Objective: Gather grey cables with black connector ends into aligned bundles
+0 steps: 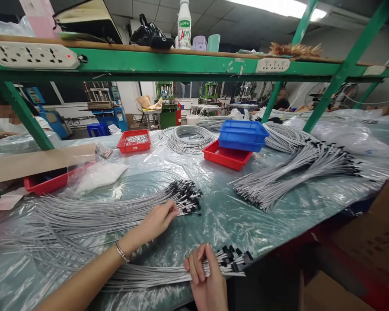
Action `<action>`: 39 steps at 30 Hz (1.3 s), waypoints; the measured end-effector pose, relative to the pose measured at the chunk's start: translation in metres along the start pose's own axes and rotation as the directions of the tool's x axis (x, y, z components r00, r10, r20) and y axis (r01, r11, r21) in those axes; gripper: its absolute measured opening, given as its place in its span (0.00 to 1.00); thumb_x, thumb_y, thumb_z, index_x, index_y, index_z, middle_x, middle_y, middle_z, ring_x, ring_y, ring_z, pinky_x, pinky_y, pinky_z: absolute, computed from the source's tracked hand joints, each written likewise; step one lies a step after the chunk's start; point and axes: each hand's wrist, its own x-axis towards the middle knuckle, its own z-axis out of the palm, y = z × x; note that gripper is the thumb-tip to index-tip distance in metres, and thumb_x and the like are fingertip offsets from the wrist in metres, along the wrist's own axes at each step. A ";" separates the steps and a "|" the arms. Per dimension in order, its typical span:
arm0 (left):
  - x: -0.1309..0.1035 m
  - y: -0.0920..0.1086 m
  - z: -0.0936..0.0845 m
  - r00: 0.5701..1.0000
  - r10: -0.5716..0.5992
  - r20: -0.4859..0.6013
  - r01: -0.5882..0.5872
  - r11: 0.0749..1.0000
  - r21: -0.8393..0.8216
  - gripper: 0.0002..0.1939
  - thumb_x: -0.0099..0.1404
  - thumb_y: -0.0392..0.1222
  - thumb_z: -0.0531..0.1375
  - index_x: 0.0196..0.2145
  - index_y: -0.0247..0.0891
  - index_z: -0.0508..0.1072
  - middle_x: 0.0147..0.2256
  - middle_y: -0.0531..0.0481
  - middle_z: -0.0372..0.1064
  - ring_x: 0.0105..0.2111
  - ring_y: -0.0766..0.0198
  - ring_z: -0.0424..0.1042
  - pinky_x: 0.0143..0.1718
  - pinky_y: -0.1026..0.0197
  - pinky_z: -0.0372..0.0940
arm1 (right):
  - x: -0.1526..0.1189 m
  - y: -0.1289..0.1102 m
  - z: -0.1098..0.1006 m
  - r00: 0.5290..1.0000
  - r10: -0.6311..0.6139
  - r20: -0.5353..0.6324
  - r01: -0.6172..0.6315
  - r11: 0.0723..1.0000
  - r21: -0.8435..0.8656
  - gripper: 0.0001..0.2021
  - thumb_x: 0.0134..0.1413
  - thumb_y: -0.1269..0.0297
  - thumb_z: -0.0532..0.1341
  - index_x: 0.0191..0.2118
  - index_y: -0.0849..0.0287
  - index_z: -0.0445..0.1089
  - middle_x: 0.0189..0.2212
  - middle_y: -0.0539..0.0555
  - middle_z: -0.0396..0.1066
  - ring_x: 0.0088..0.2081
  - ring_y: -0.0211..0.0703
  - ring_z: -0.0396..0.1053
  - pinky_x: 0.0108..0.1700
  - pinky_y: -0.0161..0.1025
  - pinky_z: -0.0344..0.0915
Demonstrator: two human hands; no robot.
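Note:
A large bundle of thin grey cables (110, 211) with black connectors at its right end lies across the plastic-covered table. My left hand (157, 222), a bracelet at its wrist, is at the near edge of this bundle, its fingers pinched on a cable just behind the connectors. Closer to me, my right hand (205, 272) has its fingers curled round a smaller bunch of grey cables (155, 276). The black connectors (231, 257) of that bunch stick out to the right of this hand, by the table edge. How many cables the left fingers hold is hidden.
Further back are a red tray of small parts (134, 141), a cable coil (191, 140) and blue trays (243, 134) on a red tray (227, 156). More cable bundles (288, 172) lie right. A green shelf frame (168, 65) crosses above; cardboard boxes (372, 233) stand lower right.

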 end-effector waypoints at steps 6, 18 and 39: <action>-0.017 0.047 0.001 0.996 0.019 0.093 -0.008 0.992 -0.124 0.14 0.67 0.47 0.47 0.32 0.36 0.65 0.23 0.55 0.62 0.24 0.70 0.59 0.27 0.67 0.52 | -0.002 0.002 -0.001 0.997 -0.021 -0.075 0.014 0.996 -0.091 0.11 0.50 0.57 0.60 0.39 0.55 0.68 0.18 0.44 0.57 0.16 0.26 0.47 0.30 0.32 0.56; 0.003 0.007 0.012 0.999 -0.032 0.034 0.018 0.933 0.361 0.09 0.63 0.43 0.53 0.36 0.34 0.66 0.37 0.46 0.62 0.38 0.59 0.61 0.39 0.59 0.56 | -0.001 0.005 -0.011 0.999 -0.051 -0.019 0.051 0.999 -0.009 0.15 0.52 0.53 0.57 0.23 0.58 0.63 0.19 0.47 0.59 0.27 0.35 0.61 0.46 0.39 0.58; -0.025 0.073 -0.004 0.968 0.077 0.240 -0.018 0.971 -0.239 0.14 0.64 0.43 0.50 0.24 0.35 0.68 0.21 0.55 0.65 0.22 0.72 0.63 0.28 0.70 0.56 | -0.001 0.006 -0.012 0.994 0.032 -0.106 -0.043 0.994 -0.105 0.21 0.45 0.53 0.63 0.47 0.50 0.66 0.33 0.48 0.68 0.27 0.31 0.63 0.37 0.33 0.61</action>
